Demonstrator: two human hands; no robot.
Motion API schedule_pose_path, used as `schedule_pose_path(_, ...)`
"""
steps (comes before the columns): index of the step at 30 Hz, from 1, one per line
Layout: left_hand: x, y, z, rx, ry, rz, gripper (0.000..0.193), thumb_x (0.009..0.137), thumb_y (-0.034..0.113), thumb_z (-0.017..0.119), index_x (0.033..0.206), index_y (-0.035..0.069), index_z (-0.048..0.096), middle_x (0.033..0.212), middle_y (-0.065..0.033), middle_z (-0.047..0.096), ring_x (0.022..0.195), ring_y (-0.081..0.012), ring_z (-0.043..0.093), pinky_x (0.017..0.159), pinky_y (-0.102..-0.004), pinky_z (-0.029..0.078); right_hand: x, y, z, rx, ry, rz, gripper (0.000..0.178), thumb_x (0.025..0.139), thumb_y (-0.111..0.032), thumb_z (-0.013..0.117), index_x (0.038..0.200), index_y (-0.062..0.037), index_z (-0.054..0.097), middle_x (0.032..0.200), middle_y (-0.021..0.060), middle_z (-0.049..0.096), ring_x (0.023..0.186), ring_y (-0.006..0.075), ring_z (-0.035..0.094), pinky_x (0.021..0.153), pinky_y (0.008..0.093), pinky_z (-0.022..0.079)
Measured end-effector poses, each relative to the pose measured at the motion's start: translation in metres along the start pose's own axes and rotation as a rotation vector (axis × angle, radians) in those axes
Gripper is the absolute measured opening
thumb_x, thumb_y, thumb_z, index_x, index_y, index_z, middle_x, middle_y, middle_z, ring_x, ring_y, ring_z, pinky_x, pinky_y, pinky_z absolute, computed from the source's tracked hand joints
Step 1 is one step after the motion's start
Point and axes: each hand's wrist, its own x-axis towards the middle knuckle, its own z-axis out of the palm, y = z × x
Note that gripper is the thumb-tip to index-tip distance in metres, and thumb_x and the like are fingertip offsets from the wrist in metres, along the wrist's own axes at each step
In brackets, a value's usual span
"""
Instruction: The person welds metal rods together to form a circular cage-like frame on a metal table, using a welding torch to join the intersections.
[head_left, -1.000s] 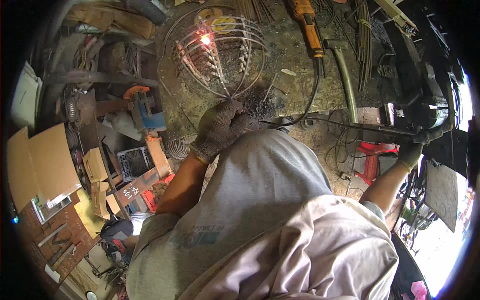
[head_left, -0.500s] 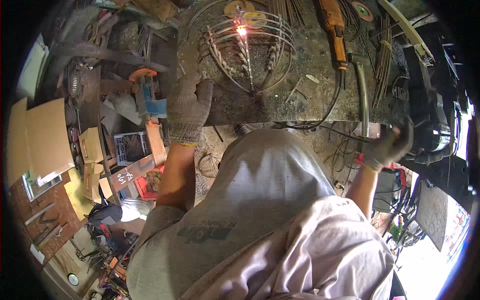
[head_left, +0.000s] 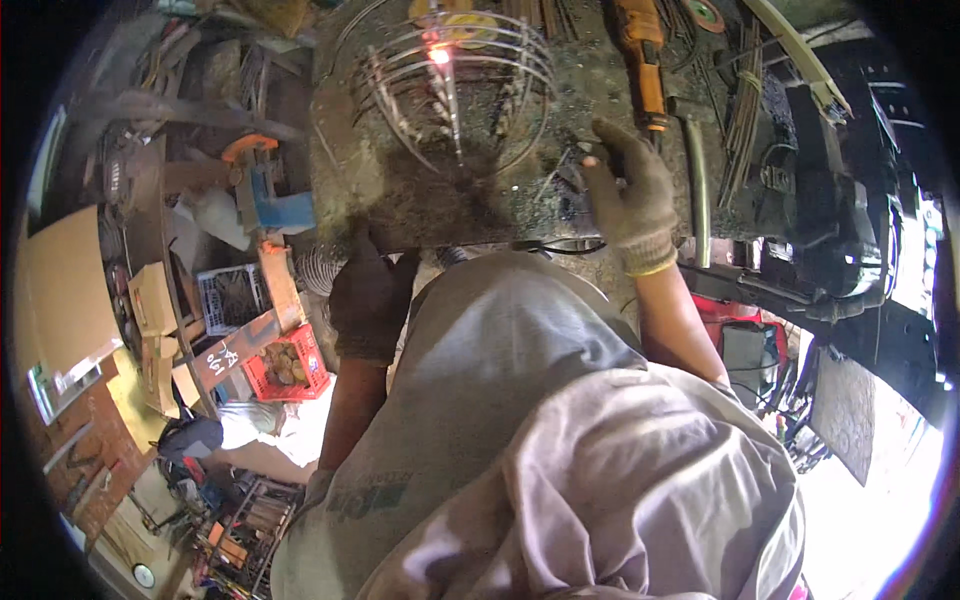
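A frame of curved metal rods (head_left: 545,75) with twisted bars inside lies at the far end of a dark workbench (head_left: 405,215). One spot on it glows orange-red. My left hand (head_left: 372,305), in a dark knit glove, is at the bench's near edge with its fingers apart, and nothing shows in it. My right hand (head_left: 635,200), gloved likewise, hovers over the bench, right of the frame. Its thumb and fingers are spread, with a bare fingertip poking out of the glove. Small dark scraps (head_left: 570,172) lie just left of it.
An orange power tool (head_left: 641,60) lies beyond my right hand. A metal tube (head_left: 697,190) and a tied bundle of rods (head_left: 743,120) are to its right. On the left are a red crate (head_left: 318,372), a grey crate (head_left: 212,318) and cardboard (head_left: 75,270).
My left hand has drawn back from the bench top toward my body. My right hand has swung left from beside the bench to over it. The whole view has shifted slightly.
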Motion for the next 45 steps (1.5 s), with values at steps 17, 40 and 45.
schedule_pose_path(17,-0.087,0.01,-0.092,-0.583,0.256,0.137,0.059,0.091,0.02,0.064,0.145,0.0,0.051,0.068,0.0042,0.049,0.051,-0.0054,0.043,0.042,-0.023,0.032,0.056,0.043,0.012,-0.032,-0.342,0.053,0.038,0.094,-0.022,0.064,0.128,-0.0044,0.062,0.109,0.0217,0.071,0.105,0.0385,0.068,0.088,0.0465,0.054)
schedule_pose_path(40,-0.055,0.166,-0.118,0.152,-0.003,0.323,0.045,0.091,0.012,0.063,0.136,0.004,0.06,0.091,-0.0197,0.07,0.07,-0.0338,0.068,0.064,-0.0417,0.055,0.068,0.052,0.021,0.055,-0.45,0.149,0.05,0.093,-0.03,0.066,0.138,-0.0095,0.057,0.121,0.0211,0.068,0.109,0.041,0.066,0.091,0.048,0.054)
schedule_pose_path(45,-0.057,0.16,-0.092,0.121,0.023,0.285,0.05,0.091,0.012,0.064,0.14,0.005,0.057,0.089,-0.0233,0.07,0.069,-0.0368,0.07,0.063,-0.0429,0.056,0.067,0.055,0.022,0.148,-0.377,0.112,0.048,0.092,-0.028,0.067,0.135,-0.0083,0.06,0.117,0.0223,0.068,0.108,0.0415,0.066,0.09,0.0476,0.054)
